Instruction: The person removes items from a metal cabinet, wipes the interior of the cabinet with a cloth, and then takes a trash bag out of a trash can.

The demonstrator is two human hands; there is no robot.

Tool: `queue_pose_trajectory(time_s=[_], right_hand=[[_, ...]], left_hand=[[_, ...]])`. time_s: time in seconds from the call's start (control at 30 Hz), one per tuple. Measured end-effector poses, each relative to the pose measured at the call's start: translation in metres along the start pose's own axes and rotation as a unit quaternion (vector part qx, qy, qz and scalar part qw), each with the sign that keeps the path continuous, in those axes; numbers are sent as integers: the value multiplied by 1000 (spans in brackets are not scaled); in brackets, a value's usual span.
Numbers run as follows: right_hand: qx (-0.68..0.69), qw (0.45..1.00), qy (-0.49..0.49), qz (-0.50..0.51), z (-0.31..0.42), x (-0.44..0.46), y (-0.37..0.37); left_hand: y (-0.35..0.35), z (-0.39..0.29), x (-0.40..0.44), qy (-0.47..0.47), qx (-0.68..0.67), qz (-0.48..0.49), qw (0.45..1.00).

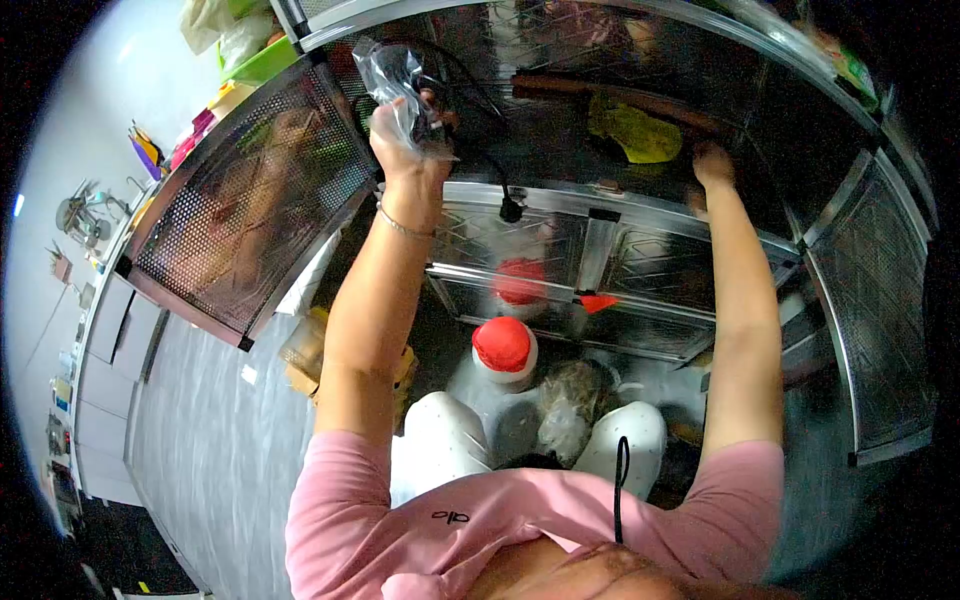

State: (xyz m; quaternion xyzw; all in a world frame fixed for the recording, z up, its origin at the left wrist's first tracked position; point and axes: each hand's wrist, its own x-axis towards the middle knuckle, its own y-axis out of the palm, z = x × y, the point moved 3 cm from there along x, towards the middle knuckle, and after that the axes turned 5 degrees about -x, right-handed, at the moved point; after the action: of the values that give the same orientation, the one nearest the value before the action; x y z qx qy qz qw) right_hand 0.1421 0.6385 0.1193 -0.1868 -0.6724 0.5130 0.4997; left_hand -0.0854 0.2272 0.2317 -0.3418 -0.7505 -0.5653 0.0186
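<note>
loose cable could snag as the bag is held at the cabinet mouth

the clear plastic bag (388,72) is up at the left of the open cabinet (560,158), in the left hand (398,160). that grip is closed around it, with dark things bunched at the fingers; whether they sit inside the bag or behind it, i cannot tell. a black cable (497,172) trails beside it, its plug end (511,209) hanging over the cabinet's front edge. if the bag were pulled away quickly, the plug could catch on that metal edge, or a loose grip on thin, slippery film could let the bundle drop.

the right hand (713,168) is at the cabinet's right side, near a yellow item (640,130), perhaps a cloth. its fingers are lost in shadow, so how far open this grip is, and whether it has anything, i cannot tell.

below, on the floor, a white tub (512,378) has a red cover (500,342) hiding its contents. just beside it lies a floor bag (570,415), its filling unclear. anything falling from the cabinet could knock the tub. at upper left, a green basket (262,62) carries pale plastic bags.
</note>
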Motion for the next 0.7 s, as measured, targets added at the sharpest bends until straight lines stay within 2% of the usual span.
queue_pose_trajectory(time_s=[0.1, 0.13, 0.23, 0.27, 0.3, 0.37, 0.4, 0.43, 0.53, 0.6, 0.63, 0.7], right_hand=[[5, 1000, -11, -9, 2, -10, -16], [20, 1000, -16, -15, 8, -16, -25], [35, 997, 7, -61, 12, -17, -29], [34, 998, 11, -61, 11, -16, -30], [31, 999, 13, -22, 11, -16, -33], [28, 999, 18, 20, 12, -18, -29], [32, 999, 37, -11, 11, -17, -27], [36, 997, 55, -41, 13, -19, -32], [-45, 998, 51, 3, 27, -35, -62], [-33, 998, 49, -28, 22, -28, -47], [-19, 997, 43, -58, 20, -24, -42], [-14, 998, 43, -38, 16, -20, -38]], left_hand=[[2, -1, 28, 32, 54, 2, 998], [1, 0, 42, 77, 98, -11, 992], [-1, 1, 71, 126, 93, -15, 988], [-5, 0, 82, 157, 143, 9, 977], [-4, 3, 92, 153, 142, 12, 978], [-4, 11, 110, 107, -49, 46, 992], [-24, 12, 130, 105, 11, 25, 994], [-20, 13, 130, 109, 11, 46, 993], [-8, 17, 143, 111, 9, 84, 990], [-5, 21, 153, 55, -58, 158, 984], [-5, 23, 160, 42, -60, 167, 983], [-14, 25, 170, 16, -36, 153, 988]])
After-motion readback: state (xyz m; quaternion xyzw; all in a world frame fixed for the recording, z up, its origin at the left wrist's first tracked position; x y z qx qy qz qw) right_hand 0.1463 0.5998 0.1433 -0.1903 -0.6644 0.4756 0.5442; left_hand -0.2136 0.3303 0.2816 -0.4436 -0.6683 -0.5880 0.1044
